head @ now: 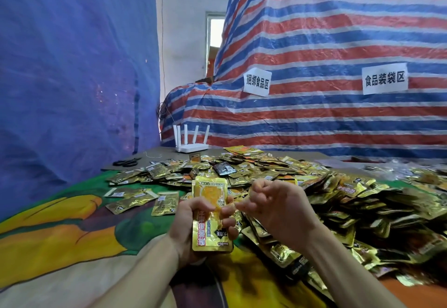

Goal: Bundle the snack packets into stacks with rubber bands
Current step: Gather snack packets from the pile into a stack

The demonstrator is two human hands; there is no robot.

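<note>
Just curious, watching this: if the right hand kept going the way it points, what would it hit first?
Probably the gold packet stack gripped in the left hand; the right hand points leftward at it from close by, though depth is unclear.

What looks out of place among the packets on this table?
One black packet lies on top of the pile, toward its far side; the packets around it are gold, so it may be a different product. A white router stands at the far edge of the table.
</note>
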